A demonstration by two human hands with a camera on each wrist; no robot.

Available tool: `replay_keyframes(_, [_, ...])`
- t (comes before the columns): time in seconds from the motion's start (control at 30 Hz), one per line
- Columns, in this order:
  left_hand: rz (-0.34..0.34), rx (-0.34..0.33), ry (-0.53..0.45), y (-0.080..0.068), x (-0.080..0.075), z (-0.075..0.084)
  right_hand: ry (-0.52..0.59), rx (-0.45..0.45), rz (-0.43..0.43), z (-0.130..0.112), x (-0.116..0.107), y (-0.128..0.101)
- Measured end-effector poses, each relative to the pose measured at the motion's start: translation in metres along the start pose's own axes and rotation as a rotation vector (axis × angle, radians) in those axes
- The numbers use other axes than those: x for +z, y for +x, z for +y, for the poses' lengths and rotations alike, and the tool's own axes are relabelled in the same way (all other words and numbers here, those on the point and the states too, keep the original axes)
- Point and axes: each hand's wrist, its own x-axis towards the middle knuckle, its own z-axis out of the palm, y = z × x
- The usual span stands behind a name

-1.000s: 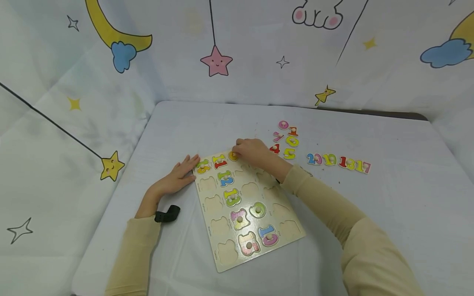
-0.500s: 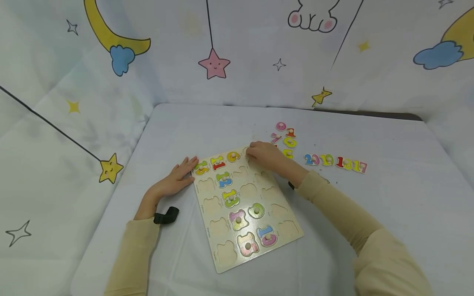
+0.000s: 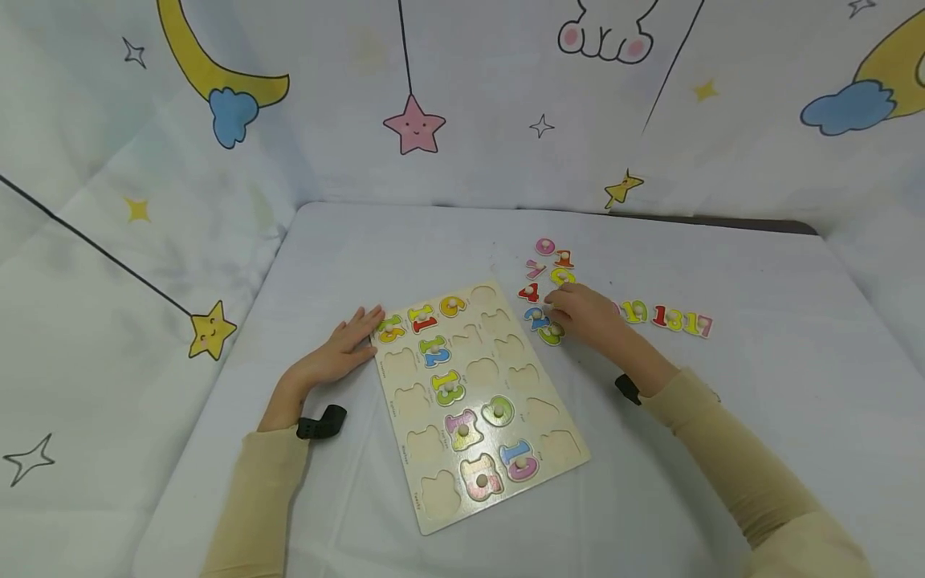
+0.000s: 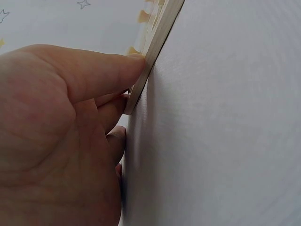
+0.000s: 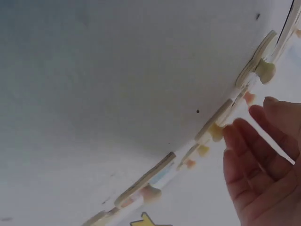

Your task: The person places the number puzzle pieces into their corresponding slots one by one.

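Observation:
My left hand (image 3: 340,353) lies beside the pale wooden number puzzle board (image 3: 574,445), fingers extended at its far left corner. In the left wrist view its thumb (image 4: 106,70) touches the board's edge. My right hand (image 3: 592,321) is over the loose number pieces right of the board, fingers bent and the thumb apart from them. In the right wrist view a fingertip is right at a piece's yellowish knob (image 5: 216,132). Close to this hand are a red 4 (image 3: 529,292), a blue 2 (image 3: 536,319) and a green piece (image 3: 551,334). The hand hides the yellow 5.
Beyond lie a pink ring-shaped piece (image 3: 545,246), an orange 1 (image 3: 564,258), a pink 7 (image 3: 535,269) and a yellow piece (image 3: 561,276). To the right are a green 19 (image 3: 634,311), a 13 (image 3: 668,318) and a 17 (image 3: 697,323). Several pieces, including a yellow 6 (image 3: 452,307), fill board recesses.
My right hand has left the yellow 6 in its recess, passed the board's far right corner and moved right to the loose pieces. The blue 2 and green piece are uncovered. My left hand stays put.

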Motion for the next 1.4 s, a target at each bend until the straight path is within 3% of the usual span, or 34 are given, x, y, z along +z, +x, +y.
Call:
replay_keyframes(0.2, [-0.006, -0.003, -0.003, -0.001, -0.001, 0.0, -0.008, 0.134, 0.035, 0.004, 0.004, -0.017])
replay_keyframes(0.43, [-0.001, 0.022, -0.013, 0.0, 0.0, -0.001, 0.001, 0.246, -0.079, -0.007, 0.005, -0.022])
replay_keyframes(0.83, [-0.014, -0.003, -0.014, 0.0, -0.001, 0.001, 0.008, 0.261, -0.129, -0.018, 0.004, -0.016])
replay_keyframes(1.4, [-0.004, 0.002, 0.0, 0.0, -0.001, 0.003, 0.037, 0.299, -0.108, -0.023, -0.001, -0.042])
